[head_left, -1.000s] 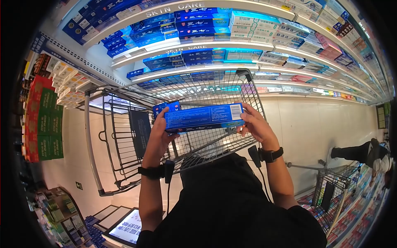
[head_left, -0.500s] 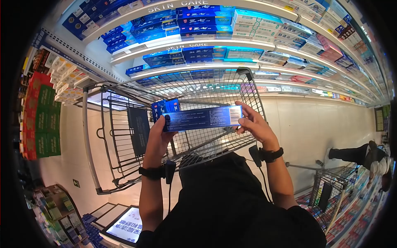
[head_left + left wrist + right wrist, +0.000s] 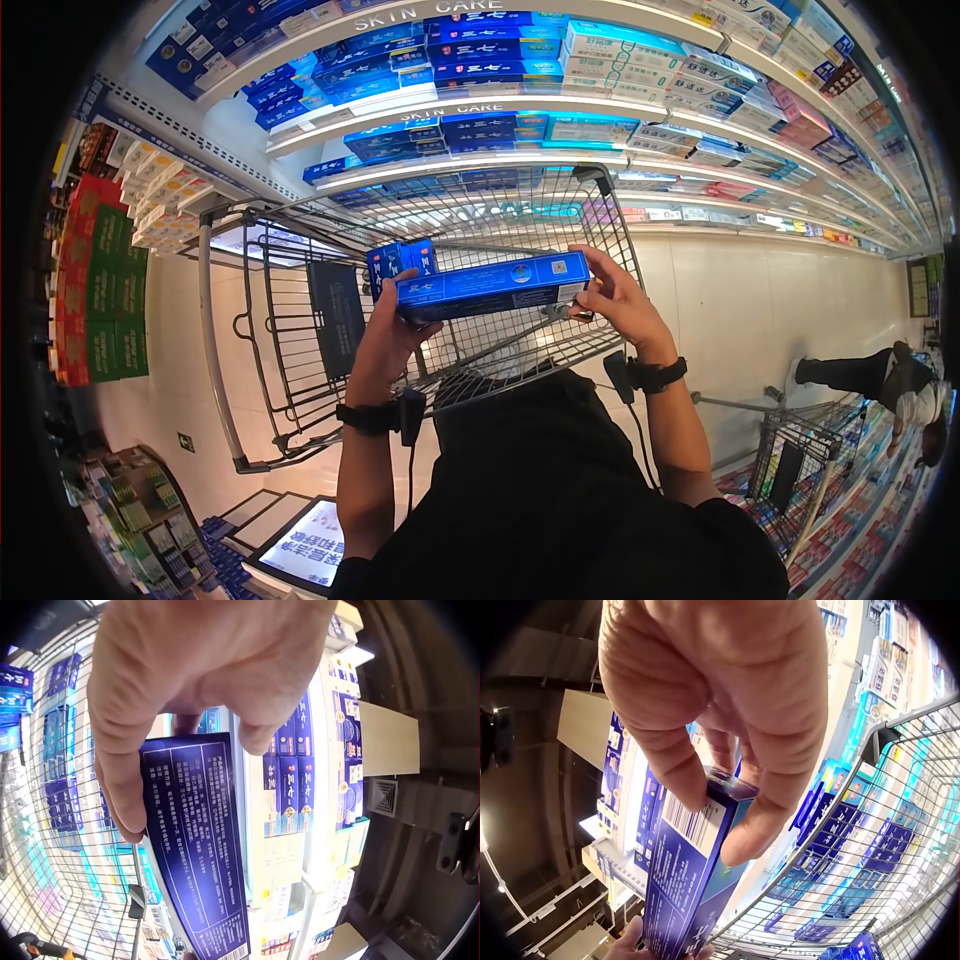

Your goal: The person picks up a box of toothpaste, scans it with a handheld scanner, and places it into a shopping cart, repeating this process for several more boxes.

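A long blue toothpaste box (image 3: 485, 283) is held level above the shopping cart in the head view. My left hand (image 3: 385, 335) grips its left end, thumb on the near side. At the other end my right hand (image 3: 628, 312) pinches it between thumb and fingers. Dense white print covers the dark face of the toothpaste box (image 3: 195, 832) in the left wrist view. The right wrist view shows a barcode (image 3: 694, 823) near the end that the right hand (image 3: 720, 697) holds. Behind the left end, more blue boxes (image 3: 415, 252) are in the cart.
The wire cart (image 3: 610, 225) stands between my body and lit shelves (image 3: 600, 110) stacked with boxed goods. Red and green cartons (image 3: 105, 290) are at the left. To the lower right, another cart (image 3: 800, 465) stands near a person (image 3: 860, 370). A lit sign panel (image 3: 305, 545) is at lower left.
Both hands have turned the toothpaste box about its long axis. Its barcode face showed upward earlier, then a dark printed face; now a brighter blue face with a round emblem is up.
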The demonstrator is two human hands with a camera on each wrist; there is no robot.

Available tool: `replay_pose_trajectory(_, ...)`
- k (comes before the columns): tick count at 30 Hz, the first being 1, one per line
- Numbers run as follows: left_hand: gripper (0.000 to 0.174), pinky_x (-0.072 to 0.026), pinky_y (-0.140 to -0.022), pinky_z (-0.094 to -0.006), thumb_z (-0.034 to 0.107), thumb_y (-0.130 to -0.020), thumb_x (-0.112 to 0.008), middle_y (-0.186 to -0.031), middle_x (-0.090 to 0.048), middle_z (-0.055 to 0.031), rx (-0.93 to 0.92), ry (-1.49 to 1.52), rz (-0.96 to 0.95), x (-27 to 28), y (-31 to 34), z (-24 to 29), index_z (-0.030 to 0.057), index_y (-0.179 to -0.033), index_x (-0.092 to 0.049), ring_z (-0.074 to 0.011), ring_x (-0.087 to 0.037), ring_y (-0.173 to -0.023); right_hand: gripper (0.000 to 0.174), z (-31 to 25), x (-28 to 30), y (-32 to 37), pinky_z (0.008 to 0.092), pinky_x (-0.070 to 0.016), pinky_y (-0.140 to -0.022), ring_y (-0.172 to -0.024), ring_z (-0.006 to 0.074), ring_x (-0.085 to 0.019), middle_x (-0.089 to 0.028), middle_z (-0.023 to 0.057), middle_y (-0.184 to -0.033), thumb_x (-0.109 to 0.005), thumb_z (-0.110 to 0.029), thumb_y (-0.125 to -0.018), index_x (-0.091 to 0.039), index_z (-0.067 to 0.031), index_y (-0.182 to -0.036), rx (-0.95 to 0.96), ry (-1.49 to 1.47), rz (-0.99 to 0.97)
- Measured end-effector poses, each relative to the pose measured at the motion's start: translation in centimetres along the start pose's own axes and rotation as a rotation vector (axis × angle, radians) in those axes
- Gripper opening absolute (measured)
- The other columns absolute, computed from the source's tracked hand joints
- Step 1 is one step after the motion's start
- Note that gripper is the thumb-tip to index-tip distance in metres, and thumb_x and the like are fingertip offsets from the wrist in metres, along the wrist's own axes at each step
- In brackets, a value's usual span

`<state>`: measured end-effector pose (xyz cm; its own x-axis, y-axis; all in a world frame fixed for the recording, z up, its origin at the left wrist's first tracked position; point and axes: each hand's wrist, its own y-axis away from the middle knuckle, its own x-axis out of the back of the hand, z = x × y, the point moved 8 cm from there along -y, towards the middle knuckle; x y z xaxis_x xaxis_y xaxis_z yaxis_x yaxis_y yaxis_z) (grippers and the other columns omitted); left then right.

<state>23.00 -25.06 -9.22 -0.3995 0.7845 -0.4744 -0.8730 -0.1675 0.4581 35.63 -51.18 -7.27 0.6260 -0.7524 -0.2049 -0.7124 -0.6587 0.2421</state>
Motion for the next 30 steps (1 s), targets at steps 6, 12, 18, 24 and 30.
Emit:
replay_pose_trajectory(6,0.062,-0.0528,-0.089,-0.0371,0.057,-0.097,-0.041,-0.118,-0.057,-0.0133,-0.025,0.043,0.101,0.7,-0.6,0.0,0.007,-0.133,-0.047,-0.0228,-0.058,-0.107,0.055,-0.2,-0.3,0.2,0.0285,-0.054,-0.087,-0.114,0.0171,-0.055,-0.042,0.0105,-0.139,-0.052,0.009,-0.083,-0.044,-0.0059,-0.135,0.055,-0.035,0.015)
replay_pose_trajectory(12,0.063,-0.0526,-0.088,-0.0374,0.056,-0.097,-0.041,-0.12,-0.058,-0.0141,-0.016,0.162,0.163,1.5,-0.8,-0.7,0.0023,-0.129,-0.049,-0.0232,-0.06,-0.106,0.048,0.7,0.2,0.0,0.0273,-0.0467,-0.089,-0.125,0.0224,-0.05,-0.034,0.0123,-0.15,-0.045,0.007,-0.076,-0.056,-0.002,-0.122,0.145,-0.207,0.031)
replay_pose_trajectory(18,0.059,-0.0483,-0.096,-0.0407,0.05,-0.1,-0.038,-0.122,-0.056,-0.0163,-0.008,0.24,0.105,2.3,-1.4,-1.6,-0.0019,-0.126,-0.051,-0.0278,-0.057,-0.111,0.026,1.6,0.3,-0.4,0.0297,-0.0441,-0.095,-0.124,0.0206,-0.048,-0.041,0.0129,-0.144,-0.055,-0.016,-0.091,-0.06,0.0014,-0.11,0.109,-0.425,0.058)
replay_pose_trajectory(24,0.044,-0.0487,-0.095,-0.0435,0.038,-0.101,-0.044,-0.12,-0.059,-0.0132,-0.066,0.251,0.101,1.4,-0.9,-1.6,0.0027,-0.127,-0.052,-0.027,-0.058,-0.11,0.024,2.2,0.4,-0.7,0.0345,-0.0369,-0.106,-0.127,0.0228,-0.045,-0.042,0.0143,-0.143,-0.062,-0.007,-0.085,-0.06,-0.0036,-0.108,0.238,-0.119,0.12)
replay_pose_trajectory(30,0.04,-0.0494,-0.092,-0.0435,0.036,-0.097,-0.053,-0.115,-0.061,-0.0096,0.014,0.176,0.091,0.9,-0.1,-1.5,0.0077,-0.126,-0.054,-0.025,-0.059,-0.108,0.054,0.4,-0.2,-0.2,0.0373,-0.0325,-0.11,-0.131,0.0242,-0.041,-0.041,0.013,-0.144,-0.06,-0.001,-0.078,-0.048,-0.0057,-0.13,0.303,-0.172,0.163)
